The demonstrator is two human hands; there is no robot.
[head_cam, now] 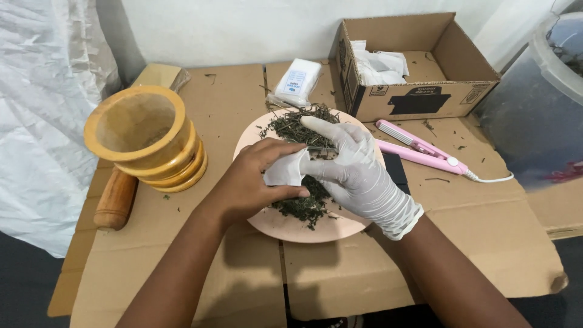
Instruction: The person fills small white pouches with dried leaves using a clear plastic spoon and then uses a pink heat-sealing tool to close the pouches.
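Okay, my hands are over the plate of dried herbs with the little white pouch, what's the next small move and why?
Probably use the gloved right hand to pinch some dried herbs and feed them into the white pouch. The bare left hand holds the pouch right over the pink plate, and the right hand's fingers already rest on the pile beside it.

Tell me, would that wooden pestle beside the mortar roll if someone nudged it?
Probably: the wooden pestle looks round and smooth, lying on its side on flat cardboard. It seems solid, so likely stiff and fairly heavy. The mortar touching its upper end might stop it rolling right.
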